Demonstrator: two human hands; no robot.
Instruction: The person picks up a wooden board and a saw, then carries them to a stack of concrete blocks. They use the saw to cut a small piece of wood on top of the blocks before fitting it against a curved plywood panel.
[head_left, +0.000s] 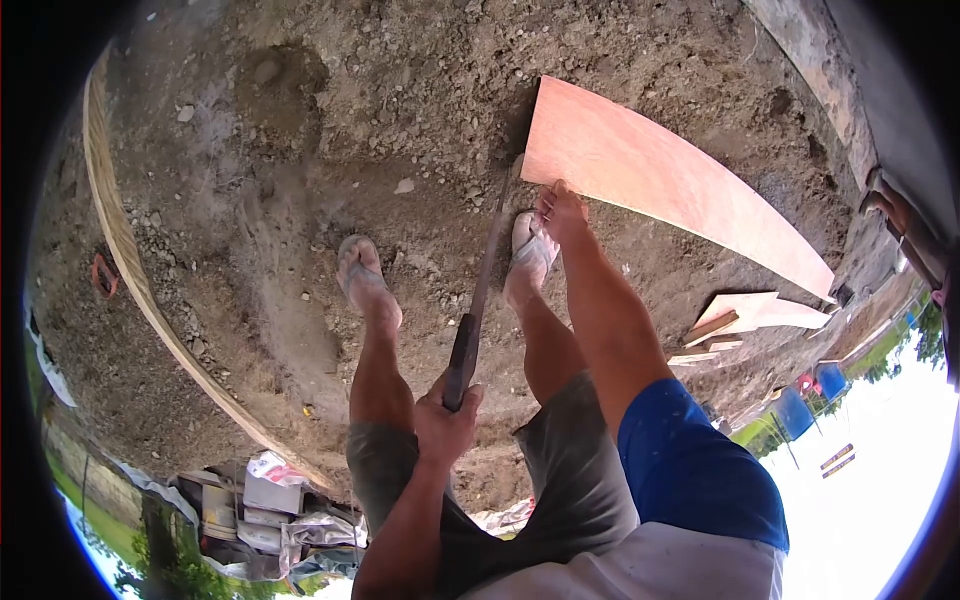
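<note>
My left hand (445,418) is closed round the dark handle of a handsaw (488,262). Its long blade points away from me between my feet, and its far end reaches the near left corner of a plywood sheet (650,160). The sheet is reddish and slants off to the right, low over the dirt. With my right hand (562,208) I grip the sheet's near edge close to that corner, just above my right foot (532,245). My left foot (361,268) stands on the soil left of the saw.
A long timber board (140,265) curves along the left, with an orange-red object (104,275) beyond it. Wood offcuts (735,315) lie at right. Containers and bags (270,500) stand lower left. A person's arm (905,225) shows at the right edge beside a concrete wall (825,75).
</note>
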